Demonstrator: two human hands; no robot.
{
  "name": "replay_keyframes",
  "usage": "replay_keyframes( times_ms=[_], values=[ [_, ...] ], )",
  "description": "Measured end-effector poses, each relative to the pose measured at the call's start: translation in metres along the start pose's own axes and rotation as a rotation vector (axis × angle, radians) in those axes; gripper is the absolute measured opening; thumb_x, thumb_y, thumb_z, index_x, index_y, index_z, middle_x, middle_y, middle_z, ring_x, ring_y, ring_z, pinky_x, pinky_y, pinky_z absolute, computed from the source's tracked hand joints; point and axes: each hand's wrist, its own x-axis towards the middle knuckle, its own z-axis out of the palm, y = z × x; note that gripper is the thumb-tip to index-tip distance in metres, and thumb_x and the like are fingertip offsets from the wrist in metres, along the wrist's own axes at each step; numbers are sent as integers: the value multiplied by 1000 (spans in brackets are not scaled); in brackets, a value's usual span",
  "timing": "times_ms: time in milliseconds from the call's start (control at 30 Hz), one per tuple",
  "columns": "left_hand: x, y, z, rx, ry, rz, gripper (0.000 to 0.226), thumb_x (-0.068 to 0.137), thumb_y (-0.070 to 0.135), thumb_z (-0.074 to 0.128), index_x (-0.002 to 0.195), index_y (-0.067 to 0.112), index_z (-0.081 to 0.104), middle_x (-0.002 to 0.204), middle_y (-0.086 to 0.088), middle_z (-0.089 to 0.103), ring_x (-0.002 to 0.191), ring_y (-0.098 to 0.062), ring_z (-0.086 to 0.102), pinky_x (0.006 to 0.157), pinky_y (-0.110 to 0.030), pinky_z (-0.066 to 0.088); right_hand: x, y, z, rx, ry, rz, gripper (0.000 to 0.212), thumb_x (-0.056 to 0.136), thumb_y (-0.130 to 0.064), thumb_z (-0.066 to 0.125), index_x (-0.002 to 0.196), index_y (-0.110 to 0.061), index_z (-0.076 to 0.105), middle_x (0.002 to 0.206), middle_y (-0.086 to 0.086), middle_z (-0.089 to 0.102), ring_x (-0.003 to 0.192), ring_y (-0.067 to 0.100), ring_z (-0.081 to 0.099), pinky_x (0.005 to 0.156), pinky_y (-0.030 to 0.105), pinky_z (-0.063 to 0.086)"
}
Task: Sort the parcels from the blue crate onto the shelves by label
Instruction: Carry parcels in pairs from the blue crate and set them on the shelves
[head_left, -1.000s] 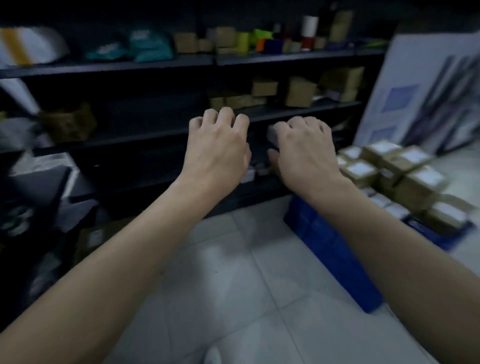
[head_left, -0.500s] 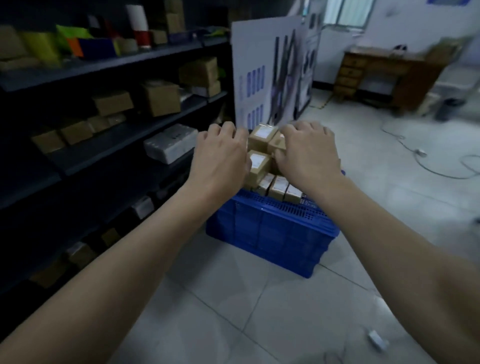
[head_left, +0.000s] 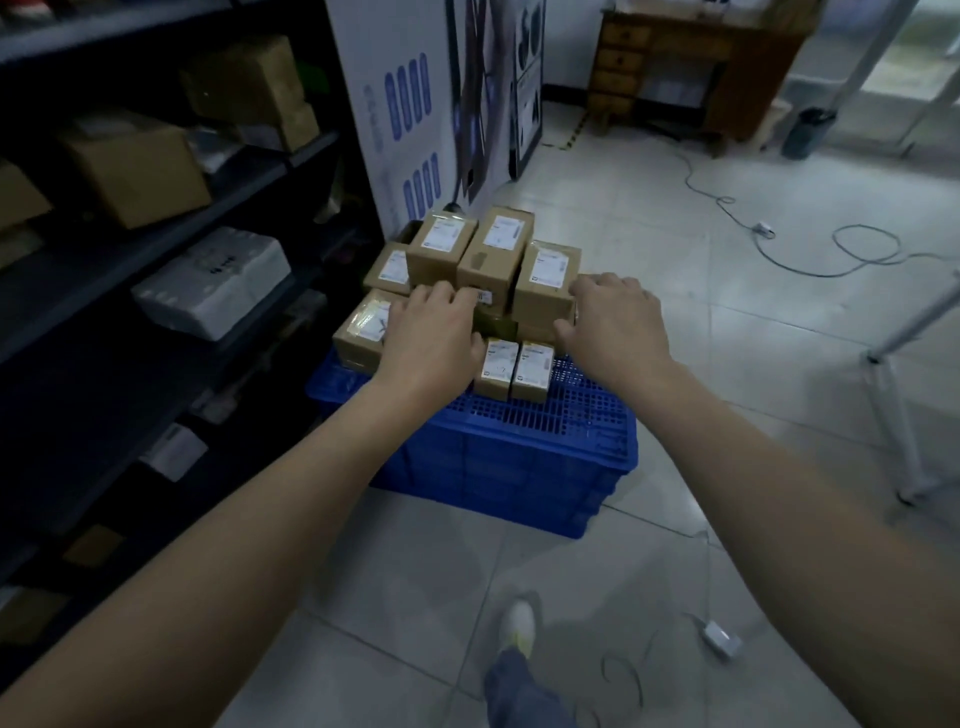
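- Blue crate (head_left: 519, 452): moulded plastic, perforated grid on its upper surface, ribbed side walls. It stands on the floor hard against the foot of the shelves (head_left: 156, 218).
- Parcels (head_left: 493, 254): small brown cardboard boxes, square-edged, each with a white printed label on its upper face. Stacked on the far half of the crate in roughly two layers. Some carry glossy clear tape.
- Two slim parcels (head_left: 514, 369) stand upright side by side at the near edge of the stack, labels facing the camera. Print too small to read.
- Left hand (head_left: 431, 338): palm down, fingers loosely curled, over the left side of the stack. It grips nothing; cannot tell whether the fingertips touch cardboard.
- Right hand (head_left: 613, 327): palm down, fingers spread and bent, at the right flank of the stack beside the tall labelled parcel (head_left: 548, 280). Nothing closed in it.
- Shelves: dark metal boards on the left, holding larger brown cartons (head_left: 135, 171) and a white plastic-wrapped bundle (head_left: 213, 286). Lower levels are dim; contents hard to make out.
- Floor (head_left: 415, 597): pale glazed tiles with thin grout lines, faintly reflective.
- Near half of the crate top is bare grid.
- Open floor lies to the right and front of the crate. A grey cable (head_left: 779, 249) loops across the tiles further right, and a small white adapter (head_left: 719, 636) lies near the right forearm.
- White printed board (head_left: 410, 104) leans just behind the crate; a wooden desk (head_left: 675, 57) stands well apart at the far wall.
- A metal stand leg (head_left: 893, 415) stands to the crate's right.
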Motion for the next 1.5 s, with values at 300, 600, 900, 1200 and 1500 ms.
replay_keyframes(
  times_ms=[300,600,900,1200,1500],
  values=[
    [138,-20,117,-198,-264,-189,30,91,25,54,118,12,54,118,-9,54,103,-28,52,87,-41,44,142,57,103,164,-272,-4,44,94,-32,54,132,-10,48,130,17,50,112,34,52,86,41,47],
    [208,-41,249,-453,-605,-369,40,87,18,60,125,11,50,119,-8,53,101,-25,54,87,-40,50,198,95,221,523,-591,160,48,100,-32,47,141,-7,43,141,17,47,115,29,51,87,34,41],
    [229,-69,377,-585,-760,-496,58,91,3,52,144,8,28,135,-15,45,101,-28,55,68,-32,45,218,112,352,721,-734,579,32,99,-27,48,112,2,55,90,25,48,79,32,55,70,44,44],
    [245,-75,437,-642,-771,-651,51,94,-2,37,143,4,27,134,-17,46,111,-32,51,84,-36,48,235,110,426,1162,-733,1017,51,101,-26,48,144,-2,33,131,11,55,99,24,59,67,28,50],
    [252,-67,465,-553,-692,-726,40,94,6,41,134,2,38,130,-19,50,117,-34,50,95,-39,46,236,113,458,1270,-700,1125,45,101,-38,43,134,-9,48,118,8,60,86,23,56,74,34,40]
  ],
)
